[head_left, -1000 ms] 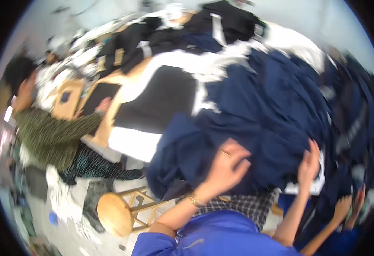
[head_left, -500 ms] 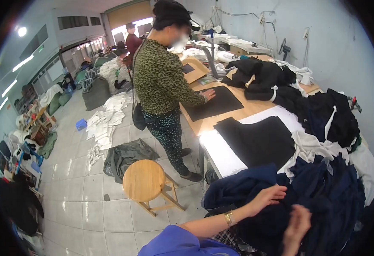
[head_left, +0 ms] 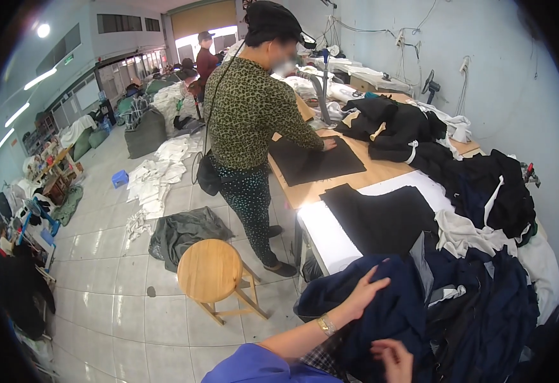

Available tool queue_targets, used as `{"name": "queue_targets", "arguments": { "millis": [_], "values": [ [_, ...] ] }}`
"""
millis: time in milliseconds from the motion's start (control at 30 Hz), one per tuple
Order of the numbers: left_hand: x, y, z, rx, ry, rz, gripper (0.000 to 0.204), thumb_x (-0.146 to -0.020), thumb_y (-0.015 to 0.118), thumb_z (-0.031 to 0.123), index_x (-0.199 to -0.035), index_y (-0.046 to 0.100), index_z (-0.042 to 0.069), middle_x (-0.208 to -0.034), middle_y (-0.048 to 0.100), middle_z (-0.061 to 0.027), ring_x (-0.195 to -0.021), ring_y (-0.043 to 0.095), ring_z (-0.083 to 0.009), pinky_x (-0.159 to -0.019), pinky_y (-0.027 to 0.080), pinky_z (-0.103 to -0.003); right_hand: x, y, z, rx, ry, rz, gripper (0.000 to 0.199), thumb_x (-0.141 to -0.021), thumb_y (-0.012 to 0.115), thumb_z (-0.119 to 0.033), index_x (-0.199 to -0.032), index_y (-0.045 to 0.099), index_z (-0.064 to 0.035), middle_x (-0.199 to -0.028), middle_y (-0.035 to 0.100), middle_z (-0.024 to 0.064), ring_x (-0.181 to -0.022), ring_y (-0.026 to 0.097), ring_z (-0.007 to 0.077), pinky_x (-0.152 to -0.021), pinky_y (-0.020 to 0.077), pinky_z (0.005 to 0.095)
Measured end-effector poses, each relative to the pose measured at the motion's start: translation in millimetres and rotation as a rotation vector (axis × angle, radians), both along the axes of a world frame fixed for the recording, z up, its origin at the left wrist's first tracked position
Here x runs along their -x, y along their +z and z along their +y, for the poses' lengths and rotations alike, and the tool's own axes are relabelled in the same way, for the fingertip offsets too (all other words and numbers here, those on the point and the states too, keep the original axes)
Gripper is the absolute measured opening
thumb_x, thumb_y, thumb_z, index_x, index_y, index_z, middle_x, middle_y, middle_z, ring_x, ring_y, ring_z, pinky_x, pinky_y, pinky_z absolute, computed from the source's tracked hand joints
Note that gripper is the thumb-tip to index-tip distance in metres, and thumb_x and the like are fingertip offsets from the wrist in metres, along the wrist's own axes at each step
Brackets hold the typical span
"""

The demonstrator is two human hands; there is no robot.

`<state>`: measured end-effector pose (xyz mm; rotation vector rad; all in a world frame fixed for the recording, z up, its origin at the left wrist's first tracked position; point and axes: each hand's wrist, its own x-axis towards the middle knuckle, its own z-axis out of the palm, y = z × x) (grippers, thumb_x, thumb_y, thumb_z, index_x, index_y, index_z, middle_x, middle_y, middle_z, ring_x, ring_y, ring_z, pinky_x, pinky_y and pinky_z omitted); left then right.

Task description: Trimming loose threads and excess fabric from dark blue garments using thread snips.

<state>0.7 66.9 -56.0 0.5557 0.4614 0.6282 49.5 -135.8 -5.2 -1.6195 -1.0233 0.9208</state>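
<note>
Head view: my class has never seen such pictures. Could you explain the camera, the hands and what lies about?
There is no machine: a person works with bare hands. The pictures come from a wide fisheye camera on their head, so straight edges bend.

The left hand, fingers spread, is at the navy cloth; the right hand, fingers bent, is close by. Whether either grips it is unclear.

Beyond, a black panel lies on a white sheet. Farther along the table, a co-worker touches another black panel.
</note>
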Motion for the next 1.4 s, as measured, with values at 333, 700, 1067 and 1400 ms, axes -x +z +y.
{"name": "queue_targets", "arguments": {
  "millis": [333,700,1067,1400],
  "values": [
    [-2.9,45.7,-71.9,-1.007,0.024,-0.042,0.03,-0.083,0.061,0.005,-0.111,0.057,-0.003,-0.097,0.064,-0.0098,-0.09,0.059,-0.0148,-0.08,0.045,-0.025,-45.3,-29.3,28.7,-0.597,-0.434,0.378,0.028,-0.092,0.049,-0.012,-0.118,0.05,0.0003,-0.105,0.057,0.0069,-0.093,0.058,0.0131,-0.082,0.0466,0.0247],
    [-27.1,13.2,-5.5,-0.67,0.212,0.213,0.007,-0.081,0.066,0.007,-0.076,0.061,0.005,-0.074,0.058,0.0021,-0.068,0.052,-0.0058,-0.064,0.043,-0.02,-103.2,-58.3,76.3,-0.433,-0.782,-0.221,0.021,-0.091,0.055,-0.016,-0.099,0.063,0.0019,-0.089,0.064,0.0046,-0.082,0.057,0.008,-0.076,0.0441,0.0211],
    [-20.6,-39.9,-8.5,-0.511,0.197,0.272,0.015,-0.085,0.065,0.011,-0.096,0.059,0.004,-0.085,0.055,0.0025,-0.08,0.05,-0.0045,-0.077,0.039,-0.017,-111.5,-82.4,48.5,-0.313,-0.86,-0.126,0.015,-0.087,0.059,-0.015,-0.093,0.063,-0.0012,-0.062,0.049,-0.0041,-0.056,0.04,0.0017,-0.053,0.0342,0.0189],
    [-1.2,6.0,-83.6,-1.424,0.127,0.165,0.033,-0.063,0.076,0.002,-0.094,0.067,0.005,-0.097,0.061,-0.0086,-0.097,0.058,-0.0266,-0.083,0.047,-0.033,-78.2,-25.4,-8.1,-0.213,-0.705,0.135,0.016,-0.081,0.068,-0.012,-0.071,0.058,-0.0035,-0.064,0.049,-0.007,-0.059,0.041,0.0005,-0.054,0.0325,0.0173]
  ]
}}
